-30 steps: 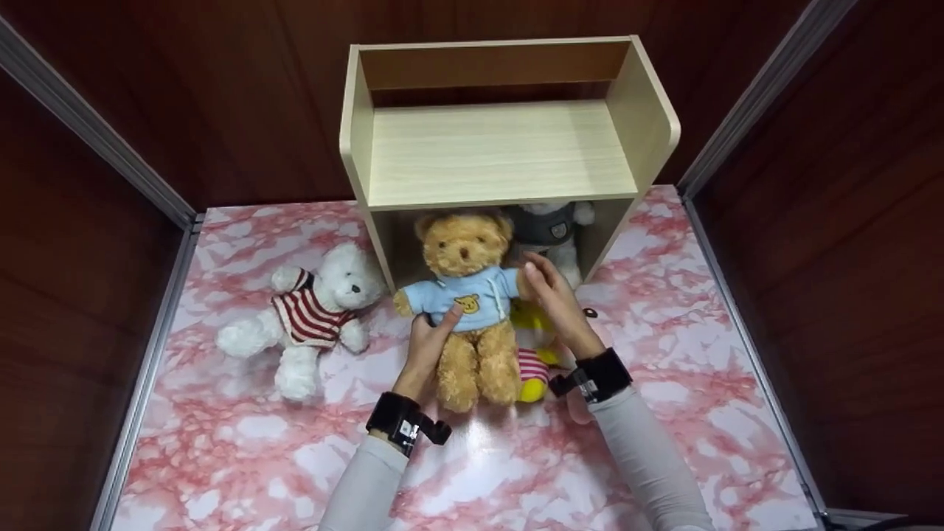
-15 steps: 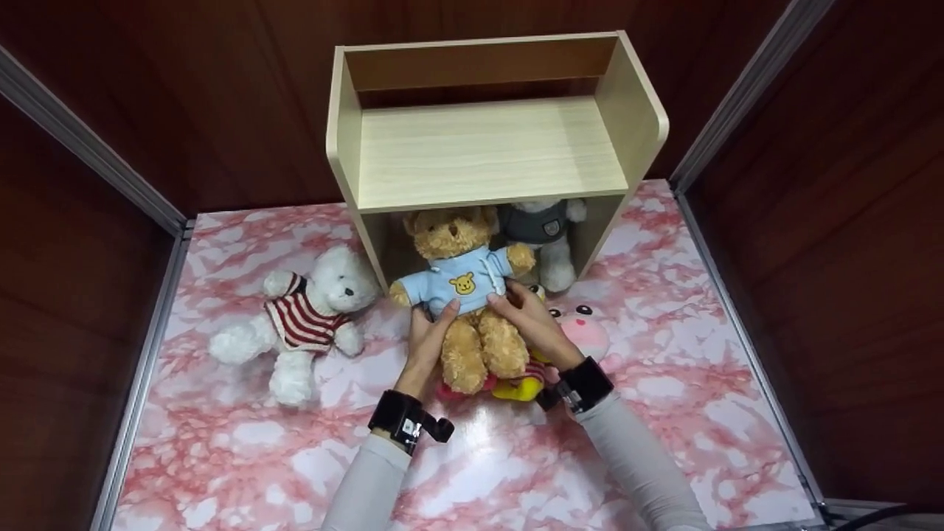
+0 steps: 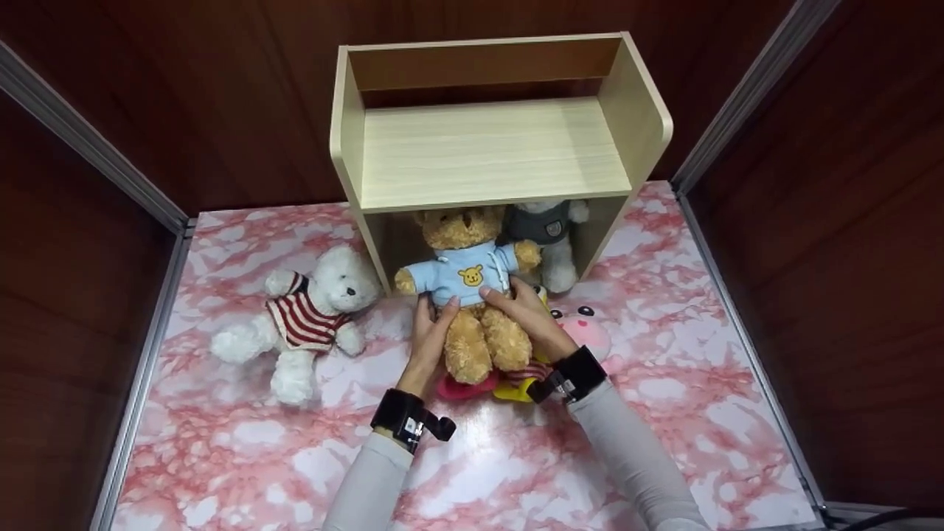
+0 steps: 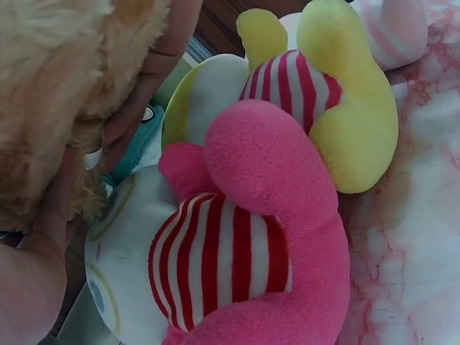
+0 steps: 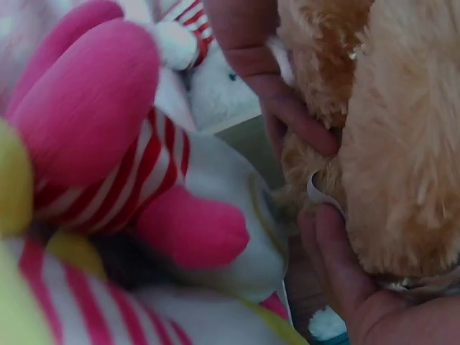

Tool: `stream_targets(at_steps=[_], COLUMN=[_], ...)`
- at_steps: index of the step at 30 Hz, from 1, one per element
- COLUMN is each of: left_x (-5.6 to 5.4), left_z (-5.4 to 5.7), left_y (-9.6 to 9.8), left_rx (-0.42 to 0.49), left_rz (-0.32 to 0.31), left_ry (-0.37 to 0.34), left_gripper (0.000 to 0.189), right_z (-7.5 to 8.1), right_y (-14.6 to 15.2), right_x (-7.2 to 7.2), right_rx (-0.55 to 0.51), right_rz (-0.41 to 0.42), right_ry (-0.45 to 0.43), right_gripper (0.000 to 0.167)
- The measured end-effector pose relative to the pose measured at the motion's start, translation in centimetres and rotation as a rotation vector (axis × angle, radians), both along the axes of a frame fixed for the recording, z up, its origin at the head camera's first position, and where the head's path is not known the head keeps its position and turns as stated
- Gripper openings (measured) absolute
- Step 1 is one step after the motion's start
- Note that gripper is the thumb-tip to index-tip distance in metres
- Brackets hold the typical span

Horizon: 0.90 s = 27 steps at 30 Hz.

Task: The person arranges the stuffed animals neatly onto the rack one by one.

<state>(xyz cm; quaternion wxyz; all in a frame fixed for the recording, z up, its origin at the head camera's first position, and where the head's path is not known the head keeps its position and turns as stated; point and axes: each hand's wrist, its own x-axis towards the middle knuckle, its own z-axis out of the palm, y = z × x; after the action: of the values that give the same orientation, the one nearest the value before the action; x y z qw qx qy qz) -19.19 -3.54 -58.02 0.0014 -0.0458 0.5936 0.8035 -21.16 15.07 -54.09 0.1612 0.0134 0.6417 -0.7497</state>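
A tan teddy bear [image 3: 470, 269] in a light blue hoodie faces out at the opening of the shelf's lower compartment, its head top hidden by the board. My left hand [image 3: 430, 335] holds its waist from the left, thumb on the hoodie's hem. On the other side my right hand [image 3: 532, 318] grips it likewise. In both wrist views, fingers of the two hands reach behind the tan fur. Below the bear lie plush toys with pink [image 4: 287, 165] and yellow [image 4: 359, 108] limbs and striped bodies. Inside the compartment at right sits a white plush in a dark grey top [image 3: 538, 225].
The light wooden shelf unit [image 3: 494, 151] stands at the back of the pink marbled table [image 3: 243, 457]. A white bear [image 3: 308, 321] in a striped sweater lies at left. A pink plush with black eyes [image 3: 588, 335] is beside my right wrist. Dark brown walls [image 3: 833, 221] enclose the table.
My right hand has shifted from the bear's arm down to its waist. The bear has moved back, its head going under the shelf board, uncovering more of the plush toys below.
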Motion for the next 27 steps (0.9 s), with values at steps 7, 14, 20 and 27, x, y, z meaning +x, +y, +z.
stream_targets(at_steps=[7, 14, 20, 27], left_x=[0.4, 1.2, 1.5, 1.4], left_z=[-0.5, -2.3, -3.1, -4.0], left_y=[-0.1, -0.1, -0.5, 0.1], left_rx=[0.049, 0.084, -0.168, -0.232], left_rz=[-0.049, -0.079, -0.102, -0.116], left_ry=[0.019, -0.011, 0.002, 0.071], left_gripper=[0.068, 0.069, 0.059, 0.055], right_z=[0.3, 0.6, 1.3, 1.7], right_y=[-0.1, -0.4, -0.5, -0.6], right_x=[-1.2, -3.0, -4.7, -7.5], right_rx=[0.084, 0.036, 0.149, 0.086], right_rz=[-0.073, -0.07, -0.066, -0.137], right_ry=[-0.046, -0.022, -0.021, -0.087], right_gripper=[0.064, 0.055, 0.064, 0.076])
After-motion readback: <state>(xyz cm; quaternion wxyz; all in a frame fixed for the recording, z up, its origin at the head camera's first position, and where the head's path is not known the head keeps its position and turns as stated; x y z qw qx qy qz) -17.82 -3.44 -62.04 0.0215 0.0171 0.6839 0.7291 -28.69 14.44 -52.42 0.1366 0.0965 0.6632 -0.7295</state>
